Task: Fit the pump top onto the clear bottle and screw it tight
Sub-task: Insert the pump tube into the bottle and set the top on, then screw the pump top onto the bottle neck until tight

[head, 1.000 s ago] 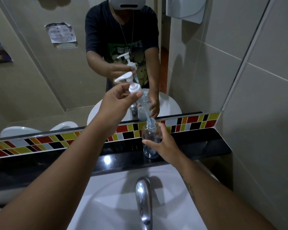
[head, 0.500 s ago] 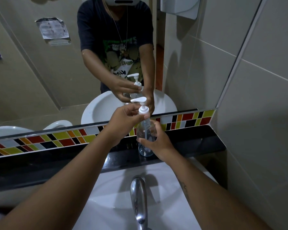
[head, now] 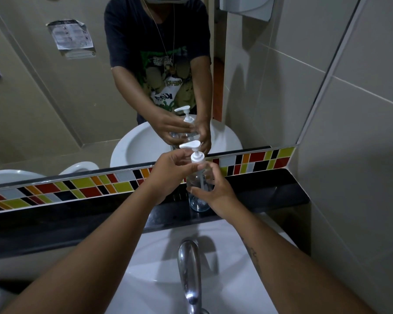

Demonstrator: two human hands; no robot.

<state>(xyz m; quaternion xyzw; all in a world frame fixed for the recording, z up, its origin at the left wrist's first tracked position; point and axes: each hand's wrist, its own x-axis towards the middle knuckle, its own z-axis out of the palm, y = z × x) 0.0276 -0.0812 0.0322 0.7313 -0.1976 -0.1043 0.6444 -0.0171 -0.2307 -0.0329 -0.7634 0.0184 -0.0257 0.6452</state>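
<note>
The clear bottle (head: 197, 201) stands upright on the black ledge (head: 259, 191) behind the sink. My right hand (head: 216, 189) wraps around its body from the right. The white pump top (head: 195, 155) sits on the bottle's neck, its dip tube hanging inside the bottle and its nozzle pointing left. My left hand (head: 170, 171) pinches the pump's collar with thumb and fingers. The mirror above repeats both hands and the bottle.
A chrome faucet (head: 190, 275) rises from the white sink (head: 236, 279) right below my arms. A band of coloured tiles (head: 77, 189) runs under the mirror (head: 55, 109). The tiled side wall (head: 361, 155) closes in on the right.
My left hand brought the pump top down from above the bottle, its tube slid in, and the collar now rests on the neck. My right hand stayed on the bottle.
</note>
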